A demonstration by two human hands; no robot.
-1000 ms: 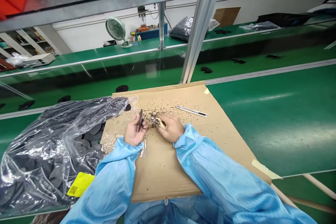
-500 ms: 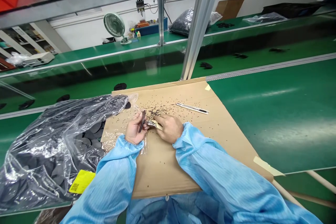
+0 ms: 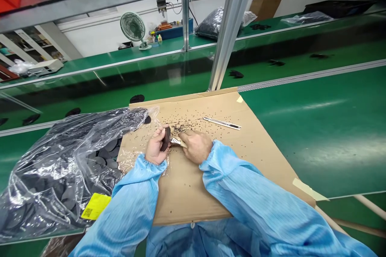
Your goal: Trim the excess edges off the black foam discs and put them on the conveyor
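My left hand (image 3: pixel 155 147) is closed on a dark round disc (image 3: pixel 165 139), tilted on edge with its face turned partly towards the right. Held in my right hand (image 3: pixel 197 145) is a pair of cutting pliers (image 3: pixel 175 141) with pale handles; their metal jaws point left and meet the disc's edge. Whether the jaws are apart or closed is too small to tell. Just beyond both hands, many tiny black bits (image 3: pixel 181 127) lie scattered on a cardboard sheet (image 3: pixel 193 192).
A utility knife (image 3: pixel 222 123) lies on the cardboard, right of the bits. To the left sits a clear plastic bag (image 3: pixel 60 160) of dark discs with a yellow label (image 3: pixel 95 206). A metal post (image 3: pixel 230 28) rises behind the cardboard's far edge. Green bench surface (image 3: pixel 325 128) extends to the right.
The disc in my left hand has turned, so more of its face shows now. The pliers stay at its edge, and both hands keep nearly the same place.
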